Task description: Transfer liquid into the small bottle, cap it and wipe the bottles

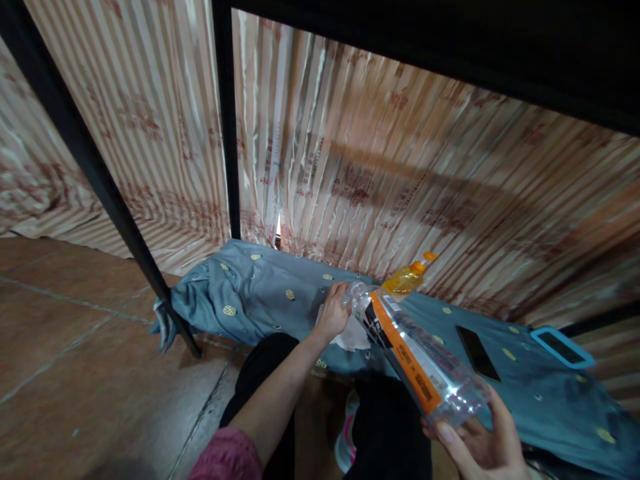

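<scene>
A clear plastic bottle (407, 353) with an orange and black label lies slantwise in front of me, above the cloth-covered surface. My right hand (480, 440) is closed round its base end. At the neck end, my left hand (335, 312) has its fingers curled against the bottle's mouth; the fingertips are partly hidden. Beneath that hand a white sheet (351, 335), perhaps tissue or paper, lies on the grey-blue cloth (260, 293). Just behind the bottle is a pump bottle of yellow liquid (406, 279) with an orange top.
A dark phone (477, 353) and a blue-framed object with a dark panel (563, 347) lie on the cloth to the right. Black posts (227, 120) and a striped curtain (375, 153) stand behind. Brown floor tiles (75, 333) show at left.
</scene>
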A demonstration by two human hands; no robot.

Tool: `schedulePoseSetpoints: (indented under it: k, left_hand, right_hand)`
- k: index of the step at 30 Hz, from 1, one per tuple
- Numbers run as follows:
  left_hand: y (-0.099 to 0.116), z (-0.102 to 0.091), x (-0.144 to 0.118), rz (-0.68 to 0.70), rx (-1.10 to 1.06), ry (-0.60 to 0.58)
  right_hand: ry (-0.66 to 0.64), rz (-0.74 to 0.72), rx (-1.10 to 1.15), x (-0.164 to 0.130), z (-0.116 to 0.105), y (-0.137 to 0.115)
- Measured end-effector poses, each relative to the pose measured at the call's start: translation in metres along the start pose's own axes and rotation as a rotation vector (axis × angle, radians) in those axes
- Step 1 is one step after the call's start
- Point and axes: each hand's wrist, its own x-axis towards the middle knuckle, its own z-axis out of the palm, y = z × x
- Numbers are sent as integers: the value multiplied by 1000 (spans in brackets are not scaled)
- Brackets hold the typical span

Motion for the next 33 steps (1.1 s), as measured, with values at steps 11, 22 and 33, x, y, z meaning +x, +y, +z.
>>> schedulePoseSetpoints:
  k: [11, 22, 33]
  left_hand:
    - [3, -1, 0, -29, -15, -4]
    - [5, 0, 0, -34, -5, 3]
    - [3, 1, -1, -6, 9, 4]
  right_hand:
    - [121, -20, -38, -17, 35, -32]
    - [107, -47, -112, -12, 35, -38]
    - [50, 25, -147, 9, 10, -32]
